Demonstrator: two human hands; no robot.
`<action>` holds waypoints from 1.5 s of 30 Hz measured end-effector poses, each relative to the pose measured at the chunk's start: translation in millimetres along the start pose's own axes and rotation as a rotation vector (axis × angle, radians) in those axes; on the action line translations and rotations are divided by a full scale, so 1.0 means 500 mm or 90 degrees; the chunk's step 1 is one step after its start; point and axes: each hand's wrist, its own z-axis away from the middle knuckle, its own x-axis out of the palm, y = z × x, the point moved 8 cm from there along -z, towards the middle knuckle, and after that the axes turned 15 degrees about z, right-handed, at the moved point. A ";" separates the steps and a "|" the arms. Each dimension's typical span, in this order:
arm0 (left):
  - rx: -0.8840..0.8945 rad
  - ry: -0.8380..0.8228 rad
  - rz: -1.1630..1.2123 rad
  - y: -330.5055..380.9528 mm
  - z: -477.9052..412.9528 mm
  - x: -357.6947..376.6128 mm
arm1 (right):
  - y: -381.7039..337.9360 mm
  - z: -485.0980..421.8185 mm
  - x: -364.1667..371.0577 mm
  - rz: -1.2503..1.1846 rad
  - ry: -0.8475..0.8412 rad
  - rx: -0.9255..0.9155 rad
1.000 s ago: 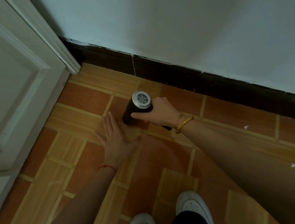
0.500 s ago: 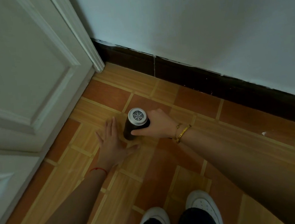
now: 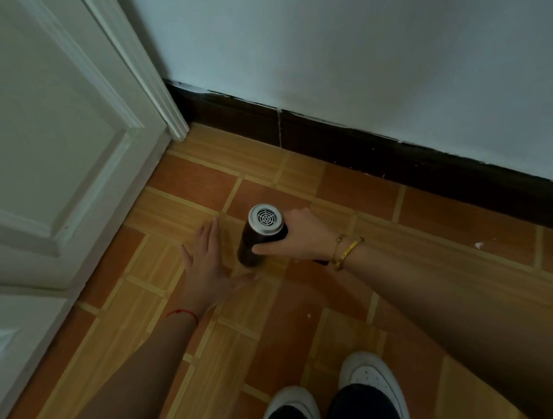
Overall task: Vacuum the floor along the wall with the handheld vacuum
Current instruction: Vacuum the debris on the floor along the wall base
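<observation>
While the right hand (image 3: 306, 237) grips the handheld vacuum (image 3: 260, 237), the left hand (image 3: 206, 269) rests flat, fingers straight, on the floor (image 3: 446, 259) just beside it

You have one handheld vacuum (image 3: 260, 233) in view and two hands, the left hand (image 3: 206, 269) and the right hand (image 3: 302, 237). You wear two gold bracelets (image 3: 349, 252) on the right wrist, one red string (image 3: 183, 313) on the left, and two white shoes (image 3: 369, 371) at the near edge. One white door (image 3: 37, 150) stands at the far left.
</observation>
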 end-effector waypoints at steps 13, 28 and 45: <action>-0.002 0.010 0.016 -0.016 -0.003 -0.025 | -0.040 -0.019 0.021 -0.013 0.001 -0.022; 0.125 -0.066 0.036 0.149 -0.058 0.101 | 0.173 0.126 -0.106 0.000 0.219 0.213; 0.296 -0.255 -0.008 0.491 -0.056 0.436 | 0.466 0.509 -0.173 -0.098 0.443 0.520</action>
